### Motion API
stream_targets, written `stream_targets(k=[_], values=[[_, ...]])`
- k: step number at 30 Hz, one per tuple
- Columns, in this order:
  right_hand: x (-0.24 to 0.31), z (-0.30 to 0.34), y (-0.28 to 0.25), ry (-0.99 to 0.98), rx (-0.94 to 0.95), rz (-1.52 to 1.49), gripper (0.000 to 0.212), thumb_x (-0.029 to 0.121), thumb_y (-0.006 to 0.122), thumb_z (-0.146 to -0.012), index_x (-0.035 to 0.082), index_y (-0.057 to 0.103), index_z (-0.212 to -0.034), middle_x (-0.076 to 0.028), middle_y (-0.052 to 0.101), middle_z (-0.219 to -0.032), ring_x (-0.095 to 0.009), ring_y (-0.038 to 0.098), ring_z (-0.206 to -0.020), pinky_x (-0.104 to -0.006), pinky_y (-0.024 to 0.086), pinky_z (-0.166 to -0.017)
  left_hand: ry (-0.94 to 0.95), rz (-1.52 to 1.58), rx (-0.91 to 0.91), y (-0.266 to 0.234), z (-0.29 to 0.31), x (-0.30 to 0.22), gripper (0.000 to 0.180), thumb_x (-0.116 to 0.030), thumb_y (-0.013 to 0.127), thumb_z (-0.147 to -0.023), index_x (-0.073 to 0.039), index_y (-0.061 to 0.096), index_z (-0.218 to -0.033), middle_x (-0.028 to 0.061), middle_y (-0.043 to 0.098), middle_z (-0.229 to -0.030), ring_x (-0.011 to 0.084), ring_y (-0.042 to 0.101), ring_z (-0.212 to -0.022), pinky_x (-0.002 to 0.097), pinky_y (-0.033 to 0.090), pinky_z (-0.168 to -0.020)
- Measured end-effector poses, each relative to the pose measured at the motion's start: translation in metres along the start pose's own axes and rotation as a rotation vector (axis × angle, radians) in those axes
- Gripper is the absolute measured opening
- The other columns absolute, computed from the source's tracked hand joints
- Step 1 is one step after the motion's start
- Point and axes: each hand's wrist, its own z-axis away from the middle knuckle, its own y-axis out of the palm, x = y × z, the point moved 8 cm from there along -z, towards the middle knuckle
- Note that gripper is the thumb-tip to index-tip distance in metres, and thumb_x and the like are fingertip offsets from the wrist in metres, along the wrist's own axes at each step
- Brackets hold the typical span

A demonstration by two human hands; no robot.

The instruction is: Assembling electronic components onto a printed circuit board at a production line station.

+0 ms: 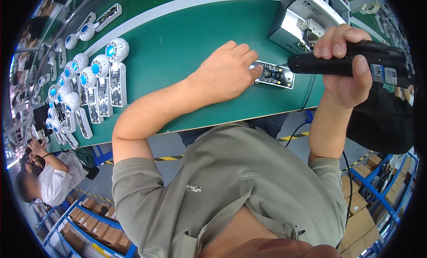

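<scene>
While the left hand (227, 73) pins a circuit board (275, 74) flat, the right hand (342, 62) grips a black electric screwdriver (351, 64) beside it, with finished fan units (95, 82) lined up farther left, so this board looks mid-fastening.

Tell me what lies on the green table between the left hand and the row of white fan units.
Nothing: in the head view, bare green table separates the left hand, pressing the circuit board, from the white fan units.

Open green mat at centre; clutter left, machine at the far right.

The mat (178, 48) is bare between the fan row (95, 80) on the left and the left hand (227, 73), a wide lane to the far edge. The board (276, 74) lies hemmed between that hand and the driver (351, 62) held by the right hand (344, 66). The grey machine (302, 20) blocks the way just beyond the board.
</scene>
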Motion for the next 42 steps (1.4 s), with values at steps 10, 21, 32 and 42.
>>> stream_targets(k=[10, 21, 32, 42], values=[[-0.027, -0.001, 0.02, 0.045, 0.066, -0.109, 0.034, 0.017, 0.054, -0.085, 0.001, 0.055, -0.115, -0.009, 0.054, -0.084, -0.019, 0.052, -0.072, -0.0294, 0.046, -0.067, 0.005, -0.006, -0.037, -0.003, -0.001, -0.003, 0.023, -0.021, 0.068, -0.08, -0.009, 0.068, -0.099, 0.0068, 0.056, -0.103, 0.0212, 0.052, -0.088, 0.0312, 0.042, -0.078], [-0.033, -0.003, 0.027, 0.07, 0.042, -0.02, 0.025, 0.008, 0.056, -0.081, 0.0, 0.056, -0.105, -0.009, 0.055, -0.076, -0.018, 0.053, -0.066, -0.0273, 0.047, -0.061, 0.005, 0.012, -0.066, -0.004, 0.001, -0.003, 0.022, -0.021, 0.066, -0.08, -0.008, 0.069, -0.097, 0.007, 0.057, -0.101, 0.021, 0.053, -0.087, 0.031, 0.042, -0.077], [-0.017, 0.003, 0.022, 0.047, -0.064, -0.083, 0.027, 0.0, 0.057, -0.078, 0.0, 0.056, -0.105, -0.011, 0.057, -0.082, -0.019, 0.053, -0.066, -0.028, 0.047, -0.059, 0.009, -0.006, -0.014, -0.001, -0.002, -0.002, 0.023, -0.022, 0.066, -0.08, -0.008, 0.067, -0.099, 0.0083, 0.055, -0.097, 0.0227, 0.052, -0.085, 0.0334, 0.041, -0.076], [0.051, -0.014, -0.022, -0.128, -0.015, 0.116, 0.029, 0.024, 0.057, -0.089, 0.004, 0.055, -0.11, -0.006, 0.05, -0.082, -0.018, 0.049, -0.073, -0.0299, 0.044, -0.069, 0.002, 0.033, -0.005, -0.001, 0.004, 0.0, 0.025, -0.021, 0.067, -0.08, -0.008, 0.066, -0.101, 0.0096, 0.056, -0.101, 0.0242, 0.052, -0.087, 0.0339, 0.042, -0.079]])
